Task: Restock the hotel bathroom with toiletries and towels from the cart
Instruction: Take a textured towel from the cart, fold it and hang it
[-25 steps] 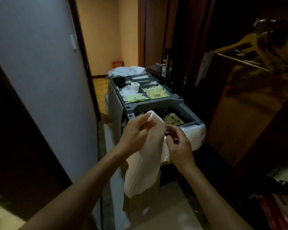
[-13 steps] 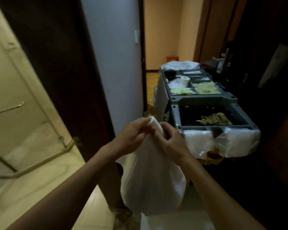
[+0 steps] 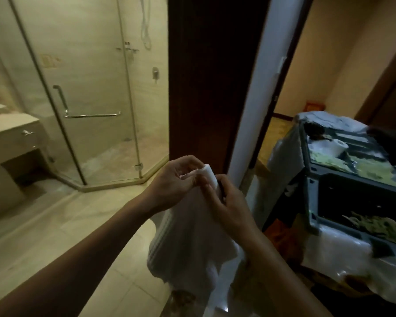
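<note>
Hands: left hand pinches the top edge of the white sheet; right hand grips the same edge, just beside it.
Sheet: hangs free below both hands, touching nothing; towel or liner, cannot tell.
Cart: at right, apart from the hands, toilet roll on its top tray.
Change: a second ago the cart lay dead ahead; now the shower enclosure and bathroom floor fill the view.
Finding: item is off the cart and heading in; placing judged still to do.
</note>
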A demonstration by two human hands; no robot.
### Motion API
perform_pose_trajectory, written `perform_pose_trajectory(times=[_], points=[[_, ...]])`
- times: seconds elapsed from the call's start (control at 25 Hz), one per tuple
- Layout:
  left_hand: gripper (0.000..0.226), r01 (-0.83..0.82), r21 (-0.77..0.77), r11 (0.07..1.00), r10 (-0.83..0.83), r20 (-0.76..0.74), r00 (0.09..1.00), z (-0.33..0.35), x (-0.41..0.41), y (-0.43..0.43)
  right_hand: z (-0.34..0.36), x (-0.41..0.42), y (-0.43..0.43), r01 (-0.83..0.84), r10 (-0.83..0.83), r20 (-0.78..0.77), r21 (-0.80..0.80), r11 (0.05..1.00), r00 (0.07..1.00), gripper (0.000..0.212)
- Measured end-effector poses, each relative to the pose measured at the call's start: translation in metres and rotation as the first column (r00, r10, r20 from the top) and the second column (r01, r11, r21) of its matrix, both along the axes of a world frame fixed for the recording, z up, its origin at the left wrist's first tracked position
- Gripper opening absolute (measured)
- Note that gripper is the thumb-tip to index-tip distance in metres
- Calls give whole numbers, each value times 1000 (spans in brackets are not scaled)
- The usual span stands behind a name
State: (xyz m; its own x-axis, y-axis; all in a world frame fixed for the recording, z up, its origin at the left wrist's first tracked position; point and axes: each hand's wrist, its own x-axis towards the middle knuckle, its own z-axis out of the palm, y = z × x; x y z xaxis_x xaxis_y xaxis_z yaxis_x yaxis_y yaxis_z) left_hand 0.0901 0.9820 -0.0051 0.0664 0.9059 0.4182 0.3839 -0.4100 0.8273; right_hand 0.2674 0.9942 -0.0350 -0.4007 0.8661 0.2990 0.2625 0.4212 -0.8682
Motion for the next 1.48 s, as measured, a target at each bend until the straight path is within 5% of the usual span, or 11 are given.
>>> perform_pose_trajectory(times=[0.2,0.4,0.6,0.8,0.96,1.16,1.48], points=[[26,-67,-77,995,68,7,998,-12,-55,15,-13,-64,31,-114,113,-43,-23,993,993,31],[20,-58,-112,992,81,211,974,-26,-113,36,-19,-124,58,-186,180,-86,-73,980,980,22],[46,-194,-32,980,192,-50,980,-57,-185,54,-18,-177,77,-104,108,-77,52,993,991,19],[57,-209,-90,974,199,-115,973,-84,-252,71,-19,-239,103,18,-10,-82,100,995,997,16],[61,-328,9,945,327,-126,937,-93,-306,83,-18,-294,113,37,-33,-131,27,999,991,13],[42,-405,38,914,402,-239,884,-101,-360,89,-12,-342,128,70,-77,-178,-48,996,981,12],[24,-481,91,872,490,-162,857,-81,-420,110,-5,-397,170,41,-44,-156,-24,999,987,21]])
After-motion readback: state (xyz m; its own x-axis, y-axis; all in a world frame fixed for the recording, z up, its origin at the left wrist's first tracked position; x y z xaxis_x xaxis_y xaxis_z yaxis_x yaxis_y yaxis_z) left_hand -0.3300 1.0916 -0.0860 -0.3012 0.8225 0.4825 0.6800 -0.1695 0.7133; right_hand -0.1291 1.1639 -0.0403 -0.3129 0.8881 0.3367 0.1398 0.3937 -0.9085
